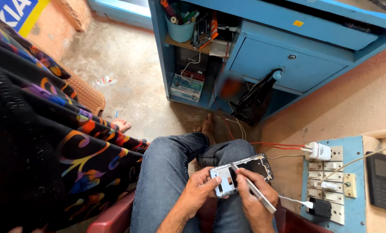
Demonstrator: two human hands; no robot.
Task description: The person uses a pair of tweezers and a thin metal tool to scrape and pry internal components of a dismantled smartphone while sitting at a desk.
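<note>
Silver phone frame in left hand grip, right hand grasping white tool, blue switchboard beside.

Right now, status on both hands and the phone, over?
Left hand grips opened phone frame over the lap. Right hand holds white tool, tip in the frame. Nothing in the way; white charger cable hangs just right.

The person wears blue denim jeans, faded and creased at the knees. Both forearms are uncovered, both hands without gloves, and the foot is unshod.
</note>
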